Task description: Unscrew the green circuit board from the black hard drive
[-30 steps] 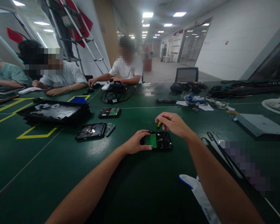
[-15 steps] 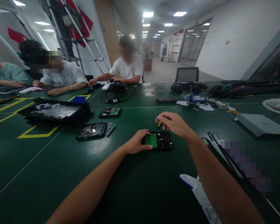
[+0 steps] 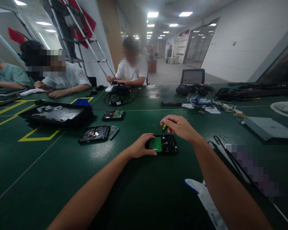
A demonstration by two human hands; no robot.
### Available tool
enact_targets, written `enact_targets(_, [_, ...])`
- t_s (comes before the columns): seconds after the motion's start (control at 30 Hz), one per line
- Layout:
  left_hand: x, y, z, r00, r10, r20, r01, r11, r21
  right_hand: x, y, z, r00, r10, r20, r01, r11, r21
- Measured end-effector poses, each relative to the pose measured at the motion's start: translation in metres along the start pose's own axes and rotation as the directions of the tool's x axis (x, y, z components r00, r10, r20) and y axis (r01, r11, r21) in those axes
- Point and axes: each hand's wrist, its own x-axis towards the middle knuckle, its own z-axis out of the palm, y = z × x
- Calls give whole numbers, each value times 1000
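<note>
Though a second is gone, nothing is moved: the drive [image 3: 163,144] is still pinned to the table [image 3: 62,166] by the curled left hand [image 3: 140,147]. A screwdriver [image 3: 163,127] is kept pinched in the right hand [image 3: 180,127] at its far edge.

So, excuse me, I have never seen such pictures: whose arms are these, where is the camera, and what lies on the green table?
There is no machine here. The camera sits on a person's head and looks forward and down, so the two bare arms coming from the bottom edge are that person's own. The left hand grips a hard drive lying on the green table, circuit board upward. The right hand pinches a small yellow-handled screwdriver just behind the drive. Further left lie another drive and a black tray; a white glove lies near the right arm. Other people sit across the table.
</note>
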Motion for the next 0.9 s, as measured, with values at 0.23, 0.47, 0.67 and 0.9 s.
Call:
enact_targets(0.23, [3, 7, -2, 1000, 15, -3, -15, 998, 60, 1, 0, 1, 1000, 2, -9, -2, 1000, 7])
enact_targets(0.47, [7, 8, -3, 1000, 13, -7, -13, 998, 69, 3, 3, 1, 1000, 20, -2, -20, 998, 57])
enact_targets(0.67, [17, 2, 0, 999, 12, -33, -9, 996, 85, 5, 8, 0, 999, 10, -39, -7, 997, 72])
enact_targets(0.9, [27, -1, 0, 999, -44, -29, 46, 996, 78, 10, 25, 3, 980, 27, -197, -20, 999, 38])
